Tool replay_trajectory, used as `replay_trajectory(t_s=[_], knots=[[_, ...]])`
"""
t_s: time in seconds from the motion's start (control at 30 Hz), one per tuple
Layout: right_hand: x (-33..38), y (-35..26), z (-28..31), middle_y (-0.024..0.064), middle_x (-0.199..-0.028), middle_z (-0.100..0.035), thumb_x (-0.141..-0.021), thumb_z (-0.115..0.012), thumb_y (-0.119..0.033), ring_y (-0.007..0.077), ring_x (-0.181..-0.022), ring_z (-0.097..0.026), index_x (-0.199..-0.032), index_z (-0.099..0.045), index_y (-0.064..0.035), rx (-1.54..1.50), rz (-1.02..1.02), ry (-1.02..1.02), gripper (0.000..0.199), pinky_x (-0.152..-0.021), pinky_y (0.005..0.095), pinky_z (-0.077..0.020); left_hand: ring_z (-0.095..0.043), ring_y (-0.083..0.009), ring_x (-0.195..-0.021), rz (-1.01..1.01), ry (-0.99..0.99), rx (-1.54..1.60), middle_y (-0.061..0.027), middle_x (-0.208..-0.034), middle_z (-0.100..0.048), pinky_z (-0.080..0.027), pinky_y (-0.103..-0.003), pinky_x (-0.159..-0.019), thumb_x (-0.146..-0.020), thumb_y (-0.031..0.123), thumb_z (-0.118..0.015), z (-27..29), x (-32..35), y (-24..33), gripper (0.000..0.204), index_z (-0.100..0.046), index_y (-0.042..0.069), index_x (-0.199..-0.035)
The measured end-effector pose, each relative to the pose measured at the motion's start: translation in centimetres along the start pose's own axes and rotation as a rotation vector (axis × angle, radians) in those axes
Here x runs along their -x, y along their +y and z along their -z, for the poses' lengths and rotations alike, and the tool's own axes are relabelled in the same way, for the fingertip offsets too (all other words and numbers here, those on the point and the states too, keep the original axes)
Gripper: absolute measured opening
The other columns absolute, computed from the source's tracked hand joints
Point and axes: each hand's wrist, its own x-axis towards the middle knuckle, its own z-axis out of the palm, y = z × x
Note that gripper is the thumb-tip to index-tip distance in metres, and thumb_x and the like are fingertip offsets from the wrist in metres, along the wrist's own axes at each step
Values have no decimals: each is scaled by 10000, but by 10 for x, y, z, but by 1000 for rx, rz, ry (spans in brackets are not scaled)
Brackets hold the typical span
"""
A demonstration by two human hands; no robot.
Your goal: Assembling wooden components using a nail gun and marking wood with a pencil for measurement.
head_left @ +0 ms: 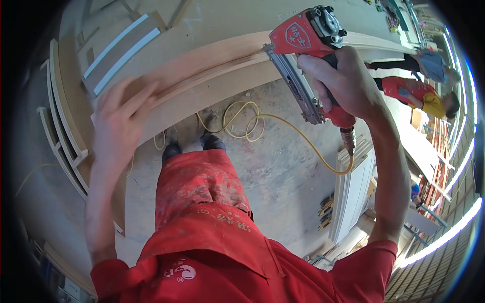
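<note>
Two bare hands are working over a long wooden piece [207, 59], which is lying along the near side of a pale work surface [217, 22]. The right hand [348, 81] is gripping a red nail gun [294, 38], its fingers closing round the handle; whether one is pressing the trigger cannot be made out. The gun's nose is pointing leftward and sitting close to the wood, though contact between the two is not clear. A yellow air hose [304, 137] is running from the base of the handle down to the floor [283, 202]. The left hand [118, 118] is showing blurred over the left part of the wood, fingers bent and slightly apart; I cannot tell whether they are touching the edge or pinching anything. The step in hand looks like readying the wood for nailing, the left hand seeing to its position while the gun is being held up. The next move seems to be calling for left fingers clear of the nail's line and a nose sitting squarely on the wood.
</note>
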Motion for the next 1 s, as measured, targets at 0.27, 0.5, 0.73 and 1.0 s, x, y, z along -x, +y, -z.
replay_trajectory(t_s=[0.27, 0.5, 0.73, 1.0], knots=[[12, -27, -39, 2, -461, -563, -984, -582, -389, 92, -444, -538, -566, -621, -50, -142, -32, 72, 540, -536, 269, -473, -634, -302, -1201, 90, -16, 192, -150, -1310, -648, -497, -387, -1002, -1002, 153, -699, 23, 60, -64, 277, -769, 99, -1265], [7, -32, -46, 1, -455, -567, -993, -564, -437, 91, -442, -544, -557, -639, -54, -86, -52, 82, 585, -532, 268, -477, -641, -303, -1173, 46, 25, 242, -153, -1301, -648, -512, -394, -975, -979, 135, -724, 20, 56, -65, 285, -773, 105, -1258], [7, -35, -44, 3, -460, -570, -994, -560, -430, 98, -434, -547, -569, -633, -58, -64, -40, 75, 570, -524, 276, -481, -643, -303, -1154, 30, 46, 238, -152, -1299, -650, -515, -388, -951, -966, 124, -736, 18, 57, -67, 285, -782, 115, -1247], [9, -36, -46, 7, -470, -576, -996, -559, -411, 95, -432, -545, -563, -620, -57, -61, -18, 81, 562, -514, 280, -482, -643, -292, -1130, 29, 45, 227, -151, -1309, -650, -520, -379, -915, -967, 135, -737, 18, 57, -66, 280, -784, 117, -1243]])
